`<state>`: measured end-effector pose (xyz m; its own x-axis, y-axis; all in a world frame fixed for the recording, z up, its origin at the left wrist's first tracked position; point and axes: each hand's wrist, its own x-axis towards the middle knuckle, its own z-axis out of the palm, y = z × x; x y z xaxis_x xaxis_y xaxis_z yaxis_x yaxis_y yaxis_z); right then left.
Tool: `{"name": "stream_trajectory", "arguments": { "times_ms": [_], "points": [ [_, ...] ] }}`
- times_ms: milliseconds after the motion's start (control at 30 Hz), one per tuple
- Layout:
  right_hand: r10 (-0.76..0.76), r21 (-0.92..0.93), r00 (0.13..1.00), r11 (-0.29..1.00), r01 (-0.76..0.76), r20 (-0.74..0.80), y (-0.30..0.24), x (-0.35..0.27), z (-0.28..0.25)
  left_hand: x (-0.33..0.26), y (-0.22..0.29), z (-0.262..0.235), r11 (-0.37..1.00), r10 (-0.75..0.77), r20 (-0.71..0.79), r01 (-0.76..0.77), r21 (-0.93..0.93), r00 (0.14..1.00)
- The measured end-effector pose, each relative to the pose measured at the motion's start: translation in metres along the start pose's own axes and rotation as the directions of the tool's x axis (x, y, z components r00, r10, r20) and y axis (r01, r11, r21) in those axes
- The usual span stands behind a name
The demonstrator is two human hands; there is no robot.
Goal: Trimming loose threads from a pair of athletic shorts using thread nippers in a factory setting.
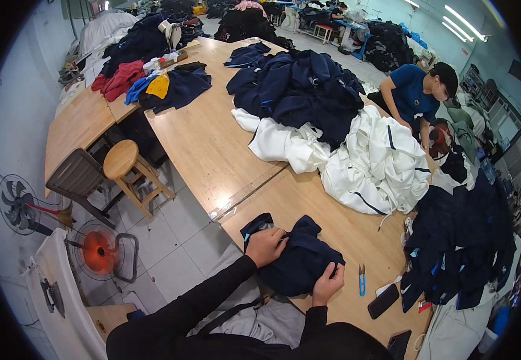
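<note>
Grip of the left hand [266,247] clasps the navy garment [299,259], which lies at the edge of the wooden surface [356,235], near blue-handled scissors [362,283]; the right hand [329,284] pinches its right side.

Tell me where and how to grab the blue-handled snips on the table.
Grip the snips by the blue handles, probably best from above and the person's near side. They lie with handles toward the person and pointed blades aimed away. The right hand is nearest, but would first need to release the navy garment.
</note>
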<state>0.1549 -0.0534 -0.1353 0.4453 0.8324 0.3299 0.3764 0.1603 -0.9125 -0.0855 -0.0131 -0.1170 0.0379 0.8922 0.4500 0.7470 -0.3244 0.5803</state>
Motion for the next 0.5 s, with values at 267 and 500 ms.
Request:
{"name": "stream_trajectory", "arguments": {
  "times_ms": [267,500],
  "points": [
    [0.008,-0.014,1.0,1.0,-0.008,0.011,0.0013,0.0,-0.0009,0.0005,0.0011,-0.0013,1.0,0.007,-0.003,-0.007,0.002,1.0],
    [0.009,-0.022,1.0,1.0,-0.008,0.017,0.0042,-0.0003,-0.0018,0.0003,0.0006,-0.0008,1.0,0.004,-0.004,-0.004,0.001,1.0]
  ]
}}
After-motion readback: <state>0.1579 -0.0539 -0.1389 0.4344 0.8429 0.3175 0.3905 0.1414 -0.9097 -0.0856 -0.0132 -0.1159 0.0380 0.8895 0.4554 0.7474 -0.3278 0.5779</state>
